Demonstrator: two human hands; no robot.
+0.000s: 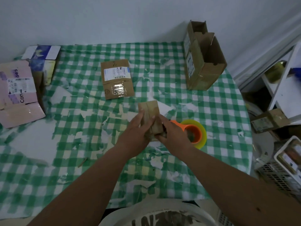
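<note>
A small brown cardboard box (150,110) sits at the middle of the table with a strip of tape along its top. My left hand (136,130) holds its left side, thumb lying across the top. My right hand (172,132) grips the box's near right end, fingers curled under it. Just right of my right hand lies a tape dispenser with an orange core and a yellowish roll (196,132).
The table wears a worn green-and-white checked cloth (73,144). A flat labelled brown box (116,79) lies beyond my hands. A tall open carton (203,57) stands back right. Flattened pink and blue boxes (19,93) lie at the left. White shelves and a basket (286,160) stand right of the table.
</note>
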